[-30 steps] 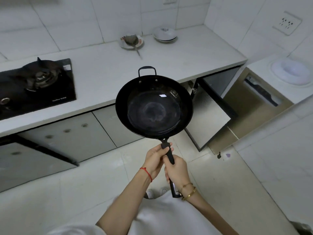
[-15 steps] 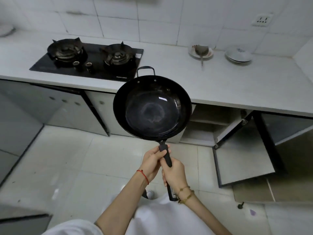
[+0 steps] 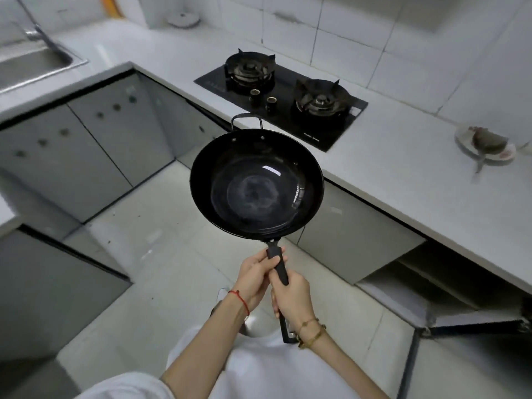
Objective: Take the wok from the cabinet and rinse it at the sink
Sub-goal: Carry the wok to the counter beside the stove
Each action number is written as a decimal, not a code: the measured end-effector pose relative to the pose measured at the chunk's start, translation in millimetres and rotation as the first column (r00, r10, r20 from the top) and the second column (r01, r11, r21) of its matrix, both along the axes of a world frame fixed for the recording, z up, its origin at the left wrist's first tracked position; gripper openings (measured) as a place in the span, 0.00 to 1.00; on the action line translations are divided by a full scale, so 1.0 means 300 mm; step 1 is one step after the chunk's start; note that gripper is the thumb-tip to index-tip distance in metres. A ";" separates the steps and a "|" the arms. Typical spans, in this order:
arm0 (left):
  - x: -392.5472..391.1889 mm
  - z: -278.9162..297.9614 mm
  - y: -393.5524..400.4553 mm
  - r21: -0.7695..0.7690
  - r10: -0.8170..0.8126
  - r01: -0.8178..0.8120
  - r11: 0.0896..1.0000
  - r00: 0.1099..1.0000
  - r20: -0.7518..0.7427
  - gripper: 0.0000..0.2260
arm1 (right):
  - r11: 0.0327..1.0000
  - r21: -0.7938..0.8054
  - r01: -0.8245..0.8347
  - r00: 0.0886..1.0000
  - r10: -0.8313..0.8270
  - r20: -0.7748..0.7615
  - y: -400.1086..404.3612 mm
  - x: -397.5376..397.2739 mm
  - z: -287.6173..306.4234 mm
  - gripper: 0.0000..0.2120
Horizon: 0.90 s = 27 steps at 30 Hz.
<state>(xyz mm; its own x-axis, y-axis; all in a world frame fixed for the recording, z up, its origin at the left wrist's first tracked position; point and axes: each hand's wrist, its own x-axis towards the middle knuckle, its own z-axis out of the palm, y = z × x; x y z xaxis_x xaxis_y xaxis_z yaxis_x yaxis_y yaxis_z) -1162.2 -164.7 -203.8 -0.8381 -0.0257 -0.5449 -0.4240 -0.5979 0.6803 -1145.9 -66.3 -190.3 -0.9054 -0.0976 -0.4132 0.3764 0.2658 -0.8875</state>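
A black wok (image 3: 256, 185) hangs level in front of me, above the tiled floor, its bowl empty and its small loop handle pointing toward the stove. My left hand (image 3: 254, 279) grips the long black handle close to the bowl. My right hand (image 3: 293, 298) grips the same handle just behind it. The steel sink (image 3: 31, 67) with its tap (image 3: 37, 33) shows at the far left of the counter. The open cabinet (image 3: 431, 283) gapes at lower right, its door (image 3: 472, 326) swung out.
A black two-burner gas stove (image 3: 285, 93) sits on the white counter (image 3: 403, 156) behind the wok. A plate with a ladle (image 3: 486, 142) lies at the right. Grey cabinet fronts (image 3: 80, 145) line the corner below the sink. A small lid-like dish (image 3: 184, 20) rests at the back.
My view has swung left: the stove moved to the centre, the sink came into sight, and the open cabinet slid to the lower right. Both hands keep their hold on the wok handle.
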 end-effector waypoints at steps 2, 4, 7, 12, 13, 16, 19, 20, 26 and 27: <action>-0.030 -0.006 -0.060 0.000 0.051 -0.051 0.999 0.999 -0.001 0.13 | 0.999 -0.002 -0.052 0.999 0.052 0.008 -0.057 -0.046 -0.002 0.17; -0.067 -0.012 -0.132 0.002 0.101 -0.101 0.995 0.995 -0.003 0.13 | 0.994 -0.005 -0.107 0.994 0.107 0.009 -0.127 -0.099 -0.001 0.17; -0.137 -0.017 -0.270 0.006 0.168 -0.168 0.986 0.986 -0.002 0.12 | 0.985 0.007 -0.175 0.985 0.175 -0.005 -0.263 -0.186 -0.001 0.17; -0.267 -0.005 -0.546 -0.018 0.230 -0.230 0.973 0.973 -0.019 0.12 | 0.970 0.014 -0.242 0.970 0.242 -0.023 -0.540 -0.335 0.008 0.17; -0.293 0.000 -0.604 -0.030 0.237 -0.238 0.971 0.971 -0.020 0.12 | 0.968 0.011 -0.251 0.968 0.251 -0.026 -0.598 -0.364 0.014 0.17; -0.370 0.014 -0.766 -0.064 0.251 -0.253 0.965 0.967 -0.034 0.12 | 0.963 0.012 -0.271 0.961 0.271 -0.058 -0.760 -0.445 0.026 0.18; -0.438 0.023 -0.903 -0.083 0.269 -0.271 0.959 0.962 -0.039 0.12 | 0.958 0.011 -0.285 0.957 0.285 -0.060 -0.897 -0.519 0.029 0.19; -0.459 0.024 -0.943 -0.088 0.271 -0.273 0.958 0.962 -0.038 0.13 | 0.958 0.009 -0.287 0.956 0.287 -0.056 -0.936 -0.541 0.031 0.20; -0.607 0.021 -1.132 -0.093 0.278 -0.279 0.956 0.960 -0.028 0.13 | 0.954 0.020 -0.299 0.953 0.300 -0.042 -1.129 -0.698 0.029 0.21; -0.638 0.019 -1.159 -0.097 0.276 -0.277 0.956 0.961 -0.024 0.12 | 0.954 0.030 -0.300 0.953 0.301 -0.043 -1.158 -0.729 0.024 0.21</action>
<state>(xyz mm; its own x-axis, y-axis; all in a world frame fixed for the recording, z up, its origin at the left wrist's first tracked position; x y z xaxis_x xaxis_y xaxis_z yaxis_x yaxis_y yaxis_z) -1353.7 -512.4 -198.1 -0.7964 -0.3101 -0.5192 -0.2443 -0.6205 0.7452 -1364.6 -413.5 -183.0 -0.8542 -0.3586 -0.3766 0.2344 0.3809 -0.8944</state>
